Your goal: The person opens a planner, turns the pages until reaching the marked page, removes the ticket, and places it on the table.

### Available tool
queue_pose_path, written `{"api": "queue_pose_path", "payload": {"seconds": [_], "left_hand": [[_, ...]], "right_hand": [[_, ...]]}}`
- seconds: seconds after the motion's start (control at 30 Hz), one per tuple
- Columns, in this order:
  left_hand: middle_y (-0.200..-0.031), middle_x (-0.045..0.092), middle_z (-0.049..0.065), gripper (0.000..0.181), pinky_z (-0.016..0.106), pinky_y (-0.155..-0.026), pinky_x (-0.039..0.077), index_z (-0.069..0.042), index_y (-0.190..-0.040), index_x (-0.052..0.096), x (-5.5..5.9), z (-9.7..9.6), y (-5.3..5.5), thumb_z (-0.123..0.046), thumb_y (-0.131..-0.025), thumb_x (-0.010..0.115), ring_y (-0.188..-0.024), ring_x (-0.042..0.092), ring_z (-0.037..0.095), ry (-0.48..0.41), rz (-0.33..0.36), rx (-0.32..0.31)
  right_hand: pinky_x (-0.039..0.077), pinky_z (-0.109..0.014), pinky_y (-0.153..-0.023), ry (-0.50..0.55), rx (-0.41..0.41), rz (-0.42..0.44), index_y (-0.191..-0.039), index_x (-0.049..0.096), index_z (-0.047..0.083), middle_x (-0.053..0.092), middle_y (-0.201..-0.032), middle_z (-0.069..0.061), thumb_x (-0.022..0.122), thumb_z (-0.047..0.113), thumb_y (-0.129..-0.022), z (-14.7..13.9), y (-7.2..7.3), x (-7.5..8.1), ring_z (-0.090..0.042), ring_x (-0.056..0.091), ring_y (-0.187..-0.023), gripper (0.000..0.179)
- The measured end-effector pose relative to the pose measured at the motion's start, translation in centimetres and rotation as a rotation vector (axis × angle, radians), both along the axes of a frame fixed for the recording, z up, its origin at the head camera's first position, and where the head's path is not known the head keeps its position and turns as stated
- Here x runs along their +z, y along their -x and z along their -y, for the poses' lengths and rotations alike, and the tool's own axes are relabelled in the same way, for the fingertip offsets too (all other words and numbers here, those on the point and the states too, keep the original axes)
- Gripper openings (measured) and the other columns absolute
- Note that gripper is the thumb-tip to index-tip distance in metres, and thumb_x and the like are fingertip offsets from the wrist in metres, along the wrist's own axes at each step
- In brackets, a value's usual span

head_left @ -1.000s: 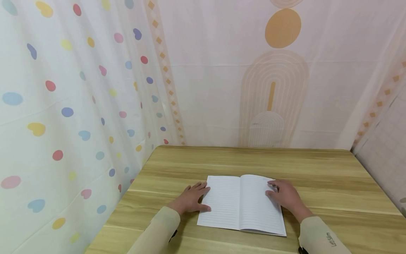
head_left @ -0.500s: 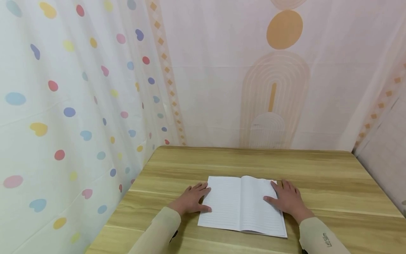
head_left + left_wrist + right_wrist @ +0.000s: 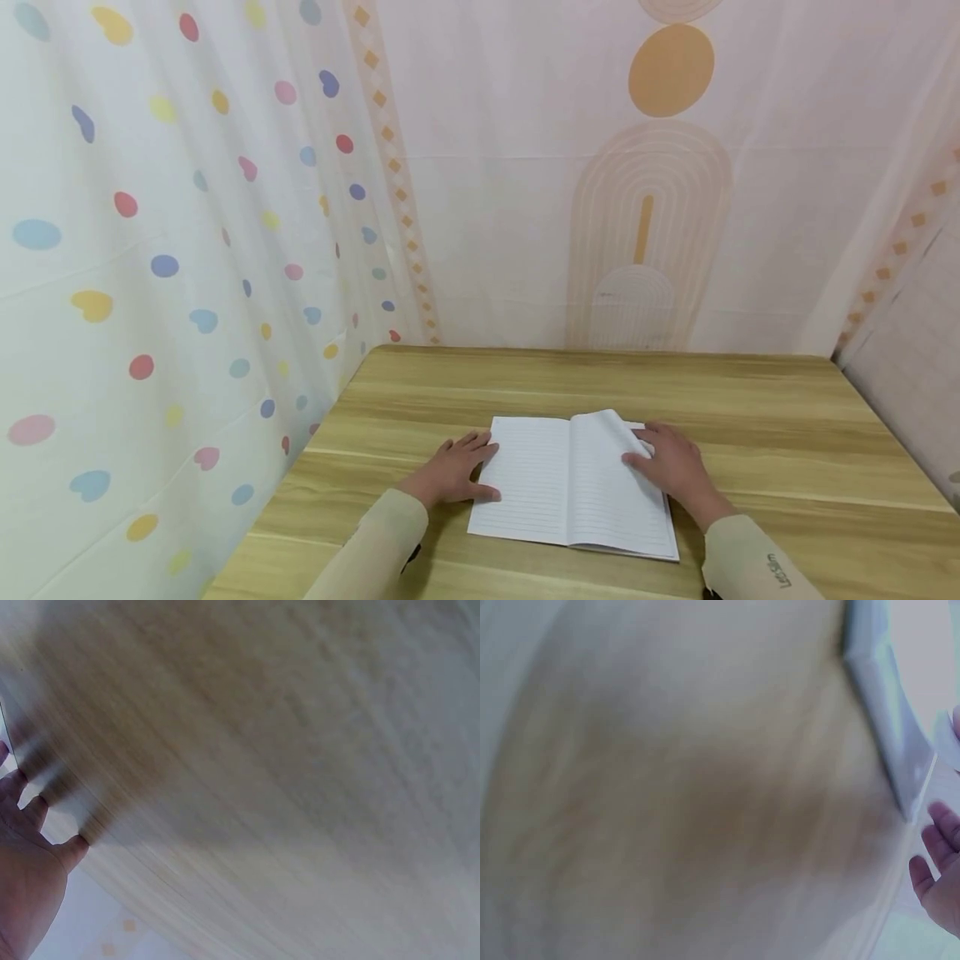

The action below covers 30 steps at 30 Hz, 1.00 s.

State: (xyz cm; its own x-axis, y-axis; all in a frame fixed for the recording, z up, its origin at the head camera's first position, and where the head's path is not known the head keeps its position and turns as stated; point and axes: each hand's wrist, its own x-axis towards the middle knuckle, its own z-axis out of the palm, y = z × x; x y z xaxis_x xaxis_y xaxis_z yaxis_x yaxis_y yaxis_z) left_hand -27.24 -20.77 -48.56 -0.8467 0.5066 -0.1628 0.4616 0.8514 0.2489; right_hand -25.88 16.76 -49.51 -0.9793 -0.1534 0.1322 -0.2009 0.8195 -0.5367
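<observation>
An open notebook with blank ruled pages lies on the wooden table. My left hand rests at its left edge, fingers spread straight and thumb on the left page. In the left wrist view that hand shows its fingertips touching the table. At the upper right of the notebook, my right hand pinches the edge of the right-hand page, thumb on top and index finger behind it. This page's top corner is raised and bent over. The right wrist view catches only part of the right hand, beside the notebook's edge.
The wood-grain table reaches back to a pale curtain with arch prints. A dotted curtain hangs along the left side, and another pale cloth at the right.
My right hand first spread its fingers off the page's edge, then drew them in and lifted the top right corner leftward. The left hand has stayed in place.
</observation>
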Motion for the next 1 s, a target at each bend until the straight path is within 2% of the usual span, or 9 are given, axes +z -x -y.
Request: {"api": "queue_pose_path", "payload": {"seconds": [0.1,0.23,0.37,0.47,0.6,0.77,0.83,0.9,1.0], "left_hand": [[-0.161,0.028,0.01,0.086,0.06,-0.115,0.019,-0.011,-0.152,0.041,0.0,0.0,0.0,-0.06,-0.087,0.066,-0.149,0.02,0.032,0.002,0.0,0.003],[-0.161,0.028,0.01,0.086,0.06,-0.115,0.019,-0.011,-0.152,0.041,0.0,0.0,-0.1,-0.06,-0.087,0.067,-0.149,0.02,0.032,0.001,0.003,0.006],[-0.161,0.028,0.01,0.086,0.06,-0.115,0.018,-0.011,-0.153,0.04,0.0,0.0,-0.1,-0.06,-0.087,0.067,-0.149,0.02,0.032,-0.006,0.007,0.005],[-0.161,0.027,0.011,0.086,0.06,-0.115,0.018,-0.011,-0.153,0.04,0.1,0.0,0.0,-0.06,-0.087,0.067,-0.149,0.02,0.033,-0.009,0.009,0.005],[-0.161,0.027,0.012,0.086,0.061,-0.115,0.017,-0.01,-0.153,0.04,0.4,-0.1,0.1,-0.058,-0.087,0.068,-0.149,0.02,0.033,-0.011,0.013,0.003],[-0.161,0.026,0.011,0.086,0.061,-0.115,0.016,-0.011,-0.153,0.04,0.5,-0.2,0.1,-0.058,-0.087,0.068,-0.149,0.019,0.032,-0.014,0.019,0.009],[-0.162,0.026,0.01,0.086,0.06,-0.116,0.015,-0.012,-0.153,0.039,0.4,-0.1,0.2,-0.059,-0.087,0.067,-0.15,0.018,0.031,-0.011,0.023,0.015],[-0.162,0.026,0.01,0.086,0.06,-0.116,0.016,-0.012,-0.153,0.039,0.2,-0.1,0.2,-0.06,-0.087,0.067,-0.149,0.018,0.031,-0.007,0.022,0.014],[-0.162,0.026,0.01,0.087,0.06,-0.116,0.016,-0.012,-0.153,0.039,0.1,0.0,0.1,-0.06,-0.087,0.067,-0.15,0.018,0.031,-0.007,0.027,0.014]], "right_hand": [[0.045,-0.057,-0.092,0.143,-0.025,0.027,-0.131,0.06,-0.005,0.06,-0.127,-0.028,0.069,0.031,-0.093,0.3,0.1,0.8,-0.042,0.059,-0.111,0.053],[0.052,-0.043,-0.079,0.33,-0.051,0.108,-0.14,0.05,-0.007,0.064,-0.118,-0.027,0.067,0.028,-0.095,1.0,0.1,2.1,-0.029,0.062,-0.092,0.06],[0.052,-0.043,-0.086,0.492,-0.062,0.164,-0.152,0.03,-0.005,0.06,-0.125,-0.032,0.064,0.023,-0.098,1.7,0.1,3.4,-0.035,0.065,-0.1,0.071],[0.051,-0.048,-0.092,0.61,-0.067,0.207,-0.156,0.019,-0.002,0.05,-0.135,-0.036,0.061,0.022,-0.099,2.5,0.1,4.4,-0.041,0.062,-0.111,0.075],[0.054,-0.042,-0.086,0.745,-0.063,0.241,-0.157,0.02,0.001,0.047,-0.14,-0.035,0.058,0.02,-0.1,3.4,0.0,5.3,-0.036,0.063,-0.11,0.071],[0.056,-0.031,-0.075,0.898,0.005,0.255,-0.152,0.036,0.002,0.06,-0.126,-0.027,0.051,0.022,-0.105,4.6,-0.3,5.7,-0.02,0.068,-0.09,0.054],[0.057,-0.032,-0.075,0.943,0.05,0.253,-0.149,0.041,0.0,0.062,-0.124,-0.026,0.047,0.023,-0.107,5.1,-0.4,5.6,-0.02,0.068,-0.088,0.049],[0.057,-0.035,-0.078,0.938,0.106,0.242,-0.147,0.042,-0.003,0.06,-0.126,-0.028,0.045,0.022,-0.107,5.5,-0.6,5.3,-0.024,0.069,-0.093,0.047],[0.055,-0.041,-0.085,0.807,0.175,0.185,-0.145,0.045,-0.005,0.06,-0.128,-0.028,0.049,0.019,-0.106,6.2,-0.8,4.4,-0.032,0.067,-0.105,0.046]]}}
